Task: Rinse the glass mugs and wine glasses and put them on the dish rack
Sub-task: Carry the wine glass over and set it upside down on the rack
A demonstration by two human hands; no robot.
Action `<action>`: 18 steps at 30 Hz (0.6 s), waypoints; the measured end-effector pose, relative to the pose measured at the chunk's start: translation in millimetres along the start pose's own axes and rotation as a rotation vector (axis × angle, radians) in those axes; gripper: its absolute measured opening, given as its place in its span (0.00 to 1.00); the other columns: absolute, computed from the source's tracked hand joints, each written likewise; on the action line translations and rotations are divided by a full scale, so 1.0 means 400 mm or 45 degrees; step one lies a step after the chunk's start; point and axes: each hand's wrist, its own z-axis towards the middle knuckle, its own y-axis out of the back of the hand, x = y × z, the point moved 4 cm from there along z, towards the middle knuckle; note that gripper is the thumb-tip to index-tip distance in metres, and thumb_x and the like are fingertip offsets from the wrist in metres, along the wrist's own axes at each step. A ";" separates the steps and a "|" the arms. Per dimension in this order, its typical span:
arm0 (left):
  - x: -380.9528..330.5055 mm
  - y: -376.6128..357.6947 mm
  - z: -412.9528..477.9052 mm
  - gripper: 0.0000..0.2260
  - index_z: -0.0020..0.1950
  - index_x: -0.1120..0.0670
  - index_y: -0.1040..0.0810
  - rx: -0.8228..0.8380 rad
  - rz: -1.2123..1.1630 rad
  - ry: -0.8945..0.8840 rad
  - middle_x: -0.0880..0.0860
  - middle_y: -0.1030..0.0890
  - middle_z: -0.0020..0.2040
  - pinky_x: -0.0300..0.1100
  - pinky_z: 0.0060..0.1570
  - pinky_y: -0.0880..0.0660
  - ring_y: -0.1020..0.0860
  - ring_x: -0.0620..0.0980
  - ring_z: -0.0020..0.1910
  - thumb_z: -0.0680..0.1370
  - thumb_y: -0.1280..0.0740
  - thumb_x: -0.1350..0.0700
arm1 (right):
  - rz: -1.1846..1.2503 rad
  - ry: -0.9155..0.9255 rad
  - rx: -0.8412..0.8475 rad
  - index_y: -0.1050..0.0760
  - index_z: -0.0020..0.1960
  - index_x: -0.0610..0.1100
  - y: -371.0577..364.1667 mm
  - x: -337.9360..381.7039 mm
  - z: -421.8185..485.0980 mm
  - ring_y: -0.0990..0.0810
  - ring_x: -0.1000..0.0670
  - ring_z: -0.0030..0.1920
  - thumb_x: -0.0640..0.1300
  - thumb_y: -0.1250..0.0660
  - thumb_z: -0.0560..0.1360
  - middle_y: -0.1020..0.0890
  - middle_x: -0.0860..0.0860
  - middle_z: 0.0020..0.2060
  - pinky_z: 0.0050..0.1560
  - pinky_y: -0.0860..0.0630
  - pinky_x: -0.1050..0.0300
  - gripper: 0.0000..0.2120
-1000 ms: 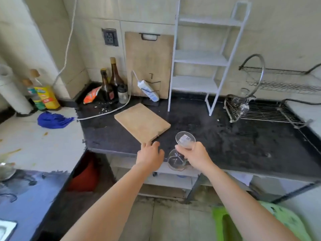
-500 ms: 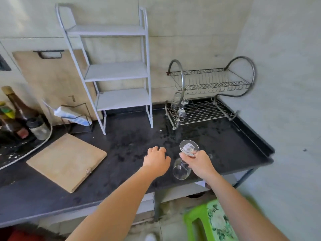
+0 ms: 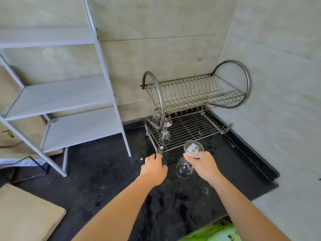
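Observation:
My right hand (image 3: pixel 202 164) grips a wine glass (image 3: pixel 188 160) upside down by the stem, its labelled foot up and its bowl hanging over the black counter, just in front of the dish rack (image 3: pixel 189 129). On the rack's lower tier at the left stand an upturned glass mug (image 3: pixel 157 116) and another wine glass (image 3: pixel 165 134), bowl down. My left hand (image 3: pixel 153 168) hovers empty over the counter by the rack's front left corner, fingers loosely curled.
A white metal shelf unit (image 3: pixel 69 94) stands left of the rack. A wooden cutting board (image 3: pixel 26 216) lies at the lower left. The tiled wall closes in on the right. A green stool (image 3: pixel 213 232) shows below the wet counter (image 3: pixel 104 180) edge.
The view has swung right along the counter, from the bottles and boards to the dish rack. Both hands moved with it, the right still carrying the wine glass, now close to the rack.

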 end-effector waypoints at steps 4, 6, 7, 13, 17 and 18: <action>-0.009 0.006 0.099 0.23 0.77 0.55 0.44 0.026 -0.036 0.035 0.55 0.43 0.77 0.54 0.71 0.38 0.44 0.58 0.75 0.82 0.47 0.50 | -0.006 0.024 -0.055 0.18 0.44 0.35 0.029 0.022 0.127 0.24 0.48 0.35 0.51 0.30 0.74 0.17 0.38 0.37 0.36 0.31 0.57 0.18; -0.011 0.005 0.151 0.24 0.78 0.56 0.47 0.030 -0.050 0.066 0.56 0.46 0.79 0.54 0.73 0.40 0.46 0.58 0.76 0.83 0.49 0.50 | -0.002 0.052 -0.057 0.18 0.43 0.35 0.036 0.036 0.185 0.24 0.48 0.34 0.52 0.31 0.75 0.19 0.41 0.34 0.36 0.31 0.57 0.18; -0.012 0.003 0.176 0.25 0.78 0.57 0.48 0.032 -0.053 0.086 0.56 0.48 0.79 0.53 0.73 0.42 0.48 0.57 0.77 0.83 0.49 0.50 | 0.017 0.061 -0.052 0.19 0.43 0.36 0.038 0.042 0.212 0.25 0.49 0.34 0.51 0.31 0.75 0.20 0.44 0.33 0.35 0.31 0.58 0.17; -0.027 0.000 0.273 0.33 0.79 0.58 0.58 0.036 -0.109 0.231 0.54 0.57 0.80 0.54 0.72 0.43 0.54 0.55 0.78 0.82 0.44 0.47 | 0.113 0.114 -0.003 0.20 0.40 0.40 0.022 0.064 0.385 0.25 0.50 0.34 0.50 0.31 0.76 0.22 0.48 0.31 0.35 0.31 0.57 0.13; -0.017 -0.016 0.312 0.33 0.79 0.59 0.61 0.028 -0.142 0.297 0.55 0.59 0.80 0.54 0.73 0.46 0.57 0.54 0.78 0.83 0.45 0.49 | 0.117 0.097 0.073 0.20 0.44 0.37 -0.008 0.062 0.488 0.23 0.50 0.37 0.44 0.31 0.76 0.20 0.48 0.35 0.38 0.28 0.58 0.09; -0.011 -0.022 0.316 0.32 0.79 0.59 0.61 0.027 -0.147 0.294 0.55 0.59 0.80 0.53 0.74 0.47 0.58 0.54 0.78 0.83 0.45 0.50 | 0.185 0.063 0.082 0.21 0.45 0.35 -0.015 0.069 0.505 0.22 0.49 0.38 0.40 0.31 0.75 0.20 0.47 0.36 0.36 0.28 0.61 0.07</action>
